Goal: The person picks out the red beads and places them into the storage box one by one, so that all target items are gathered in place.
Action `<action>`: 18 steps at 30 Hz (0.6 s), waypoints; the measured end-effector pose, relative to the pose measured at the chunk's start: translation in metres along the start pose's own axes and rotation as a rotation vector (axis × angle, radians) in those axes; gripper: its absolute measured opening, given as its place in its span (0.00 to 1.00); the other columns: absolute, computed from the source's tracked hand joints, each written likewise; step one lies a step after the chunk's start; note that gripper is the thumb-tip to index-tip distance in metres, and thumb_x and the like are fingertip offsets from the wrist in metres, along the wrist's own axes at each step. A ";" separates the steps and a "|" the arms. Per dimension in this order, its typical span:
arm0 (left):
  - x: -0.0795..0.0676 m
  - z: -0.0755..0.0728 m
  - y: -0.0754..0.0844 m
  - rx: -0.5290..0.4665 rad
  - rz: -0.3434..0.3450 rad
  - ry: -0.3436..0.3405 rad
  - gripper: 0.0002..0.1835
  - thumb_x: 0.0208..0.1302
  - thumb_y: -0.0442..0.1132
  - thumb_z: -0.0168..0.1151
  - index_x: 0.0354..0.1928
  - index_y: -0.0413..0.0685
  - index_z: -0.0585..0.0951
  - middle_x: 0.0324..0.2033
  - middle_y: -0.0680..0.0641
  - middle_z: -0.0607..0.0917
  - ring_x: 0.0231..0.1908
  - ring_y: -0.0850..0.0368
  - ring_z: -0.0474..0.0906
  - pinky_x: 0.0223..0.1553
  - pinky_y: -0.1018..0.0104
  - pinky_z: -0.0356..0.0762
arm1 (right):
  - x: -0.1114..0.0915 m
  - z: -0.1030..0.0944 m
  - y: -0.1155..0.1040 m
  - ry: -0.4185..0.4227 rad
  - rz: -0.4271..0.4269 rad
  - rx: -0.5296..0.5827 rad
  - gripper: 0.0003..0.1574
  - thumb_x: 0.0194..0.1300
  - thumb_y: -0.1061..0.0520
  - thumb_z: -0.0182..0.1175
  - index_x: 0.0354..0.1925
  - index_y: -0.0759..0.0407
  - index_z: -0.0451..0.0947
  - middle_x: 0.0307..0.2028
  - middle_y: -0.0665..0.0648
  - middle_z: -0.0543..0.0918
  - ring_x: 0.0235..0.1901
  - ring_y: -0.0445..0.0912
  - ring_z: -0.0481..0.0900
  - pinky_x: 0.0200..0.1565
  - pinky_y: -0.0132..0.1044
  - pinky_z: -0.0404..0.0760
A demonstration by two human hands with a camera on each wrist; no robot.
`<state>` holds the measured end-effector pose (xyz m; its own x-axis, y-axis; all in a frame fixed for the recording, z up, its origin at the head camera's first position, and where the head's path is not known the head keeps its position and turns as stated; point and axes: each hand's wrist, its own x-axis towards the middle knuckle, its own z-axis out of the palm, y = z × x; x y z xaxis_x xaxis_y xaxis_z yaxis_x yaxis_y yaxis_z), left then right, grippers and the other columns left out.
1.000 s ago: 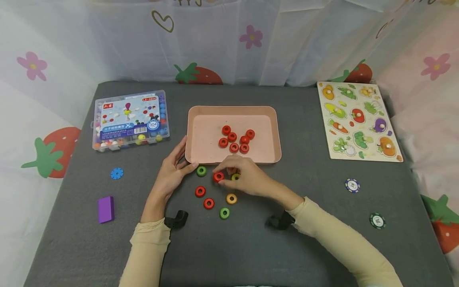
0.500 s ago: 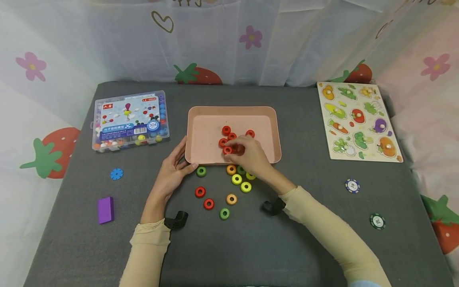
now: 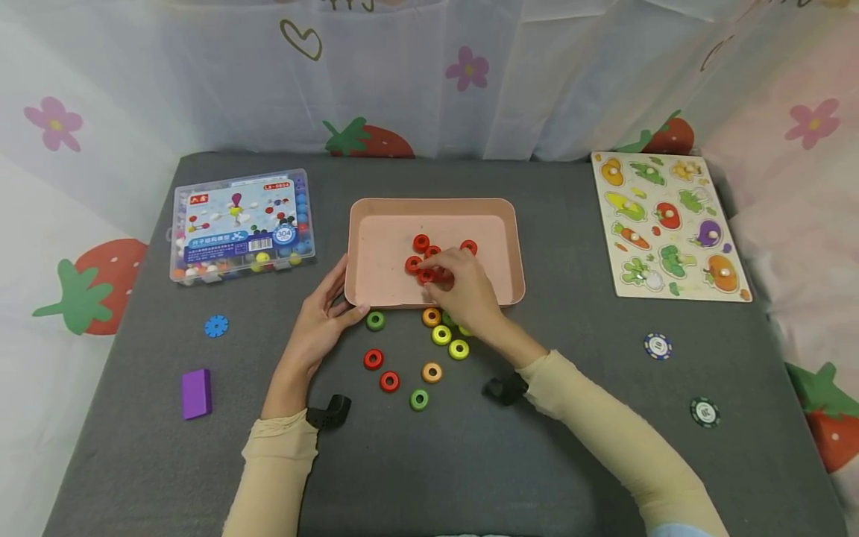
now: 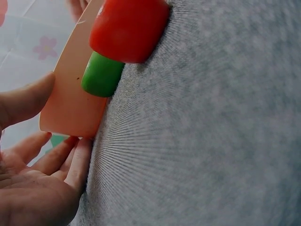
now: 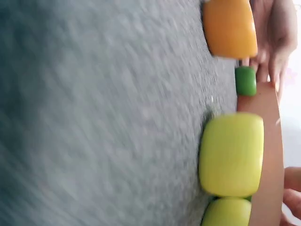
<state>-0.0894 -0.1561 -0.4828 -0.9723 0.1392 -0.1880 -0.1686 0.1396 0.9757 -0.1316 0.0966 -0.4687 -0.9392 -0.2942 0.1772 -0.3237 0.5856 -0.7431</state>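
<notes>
My left hand point(image 3: 321, 328) rests at the near left corner of the pink tray point(image 3: 376, 224), its thumb point(image 4: 33, 99) on the front wall and the fairly straight fingers along the side. Over the tray, my right hand point(image 3: 466, 291) pinches a red ring-shaped bead point(image 3: 426, 276) between thumb and fingertips, close among several other red beads point(image 3: 420, 242). Part of that group is hidden by the hand. In front of the tray lie two red beads point(image 3: 373, 359), green beads point(image 3: 419, 400), orange beads point(image 3: 432, 372) and yellow beads point(image 3: 459, 349).
A clear lidded box of coloured balls point(image 3: 241, 227) lies at the back left, a vegetable peg puzzle point(image 3: 671, 224) at the back right. On the left are a blue disc point(image 3: 217, 326) and a purple block point(image 3: 196, 394). Two poker chips point(image 3: 658, 346) lie on the right.
My right hand has carried a red bead from the table in front up into the tray, then shifted only slightly in the last half second. The left hand has stayed at the corner.
</notes>
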 end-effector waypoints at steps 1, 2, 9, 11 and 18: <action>0.000 0.000 0.000 -0.001 0.000 0.001 0.46 0.66 0.34 0.67 0.79 0.64 0.55 0.77 0.52 0.58 0.75 0.58 0.54 0.73 0.51 0.61 | -0.002 0.001 -0.001 -0.003 -0.032 0.000 0.17 0.58 0.64 0.71 0.47 0.57 0.86 0.44 0.54 0.84 0.43 0.50 0.76 0.54 0.43 0.76; 0.000 0.000 0.000 -0.002 -0.001 0.002 0.46 0.66 0.34 0.67 0.79 0.64 0.55 0.77 0.52 0.59 0.75 0.58 0.55 0.73 0.51 0.61 | -0.004 0.002 -0.004 -0.005 -0.065 -0.013 0.17 0.58 0.64 0.71 0.47 0.56 0.86 0.45 0.53 0.83 0.44 0.50 0.75 0.59 0.44 0.74; 0.000 0.000 0.000 -0.004 0.003 -0.001 0.45 0.66 0.35 0.67 0.79 0.63 0.55 0.77 0.52 0.59 0.75 0.58 0.55 0.72 0.51 0.61 | -0.026 0.008 -0.030 -0.087 -0.269 -0.110 0.15 0.59 0.61 0.71 0.46 0.54 0.85 0.46 0.51 0.83 0.46 0.45 0.73 0.45 0.38 0.79; 0.000 0.000 0.001 -0.006 0.005 -0.002 0.45 0.66 0.34 0.67 0.79 0.63 0.55 0.77 0.52 0.59 0.75 0.58 0.55 0.72 0.50 0.61 | -0.031 0.010 -0.037 -0.187 -0.271 -0.099 0.18 0.60 0.58 0.72 0.49 0.53 0.84 0.48 0.49 0.83 0.48 0.44 0.74 0.49 0.37 0.79; 0.000 0.000 0.001 -0.001 0.009 -0.001 0.45 0.67 0.33 0.66 0.79 0.61 0.55 0.77 0.51 0.58 0.76 0.56 0.55 0.72 0.49 0.61 | -0.043 0.021 -0.049 -0.600 -0.264 -0.139 0.34 0.64 0.47 0.69 0.67 0.46 0.74 0.65 0.47 0.76 0.55 0.42 0.70 0.58 0.38 0.75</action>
<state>-0.0898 -0.1560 -0.4814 -0.9736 0.1412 -0.1793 -0.1600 0.1378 0.9775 -0.0724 0.0643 -0.4533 -0.6127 -0.7865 -0.0776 -0.5832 0.5162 -0.6273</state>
